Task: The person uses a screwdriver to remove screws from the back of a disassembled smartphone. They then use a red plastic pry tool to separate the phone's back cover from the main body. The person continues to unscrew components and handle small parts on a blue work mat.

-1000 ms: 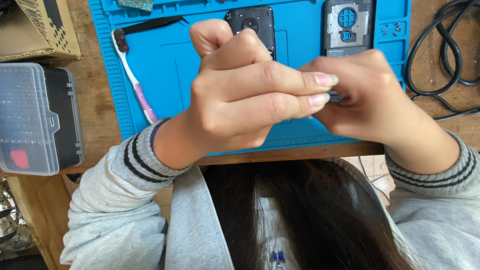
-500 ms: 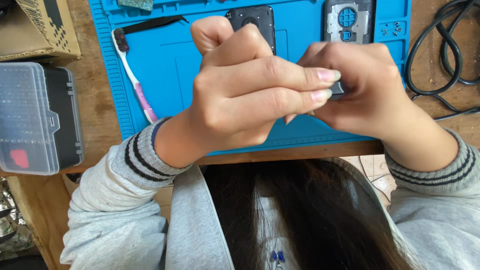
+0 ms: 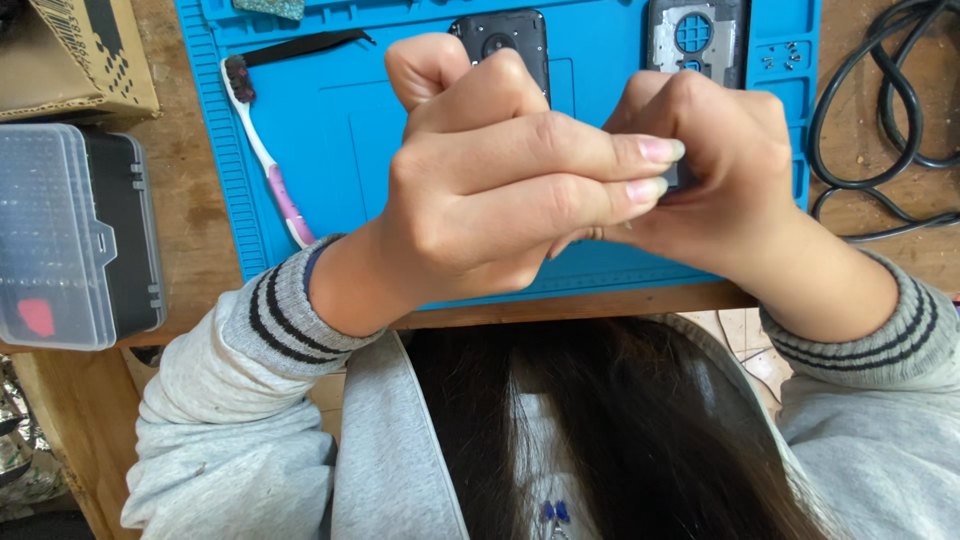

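Both hands raised together over the blue mat [image 3: 330, 130]. My left hand [image 3: 490, 190] and right hand [image 3: 720, 170] pinch a small dark part [image 3: 676, 178] between the fingertips, mostly hidden. Phone [image 3: 505, 30] lies just beyond my left knuckles; toothbrush [image 3: 265, 160] to the left.

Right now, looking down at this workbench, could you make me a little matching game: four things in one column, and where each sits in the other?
Things:
1. toothbrush
2. clear-lidded plastic case
3. black cables
4. cardboard box

Places:
A. on the wooden bench right of the blue mat
B. top left corner of the picture
C. lying on the blue mat, near its left edge
D. on the bench left of the mat, below the box

Pairs: 1-C, 2-D, 3-A, 4-B
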